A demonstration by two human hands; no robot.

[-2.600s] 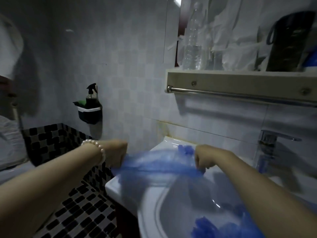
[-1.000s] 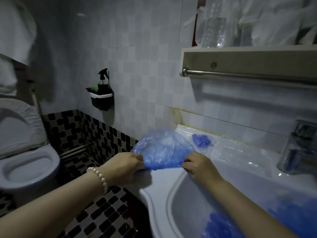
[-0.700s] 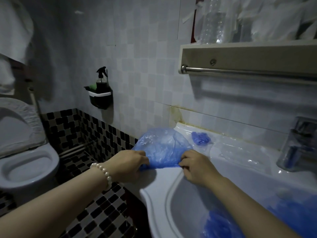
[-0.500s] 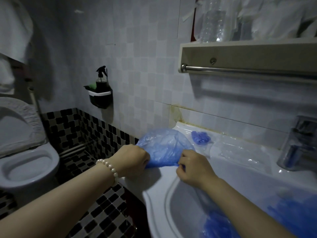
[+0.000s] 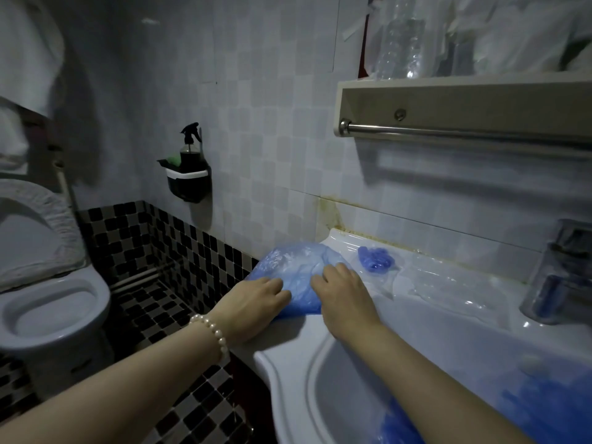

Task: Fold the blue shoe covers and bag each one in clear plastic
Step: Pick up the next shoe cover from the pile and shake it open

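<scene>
Shoe cover [image 5: 298, 274] on sink [image 5: 288, 341] rim

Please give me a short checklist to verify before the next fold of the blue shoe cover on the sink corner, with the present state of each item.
1. Shoe cover lies on the sink rim: mostly ok, though its left edge seems to hang over the corner.
2. Left hand presses the cover down: ok.
3. Right hand presses the cover down: ok.
4. Cover is flat, without trapped air: not ok, it looks puffed and wrinkled between the hands.
5. Clear plastic bags are ready nearby on the rim: ok.
6. Already bagged cover lies apart from the fold area: ok.
</scene>
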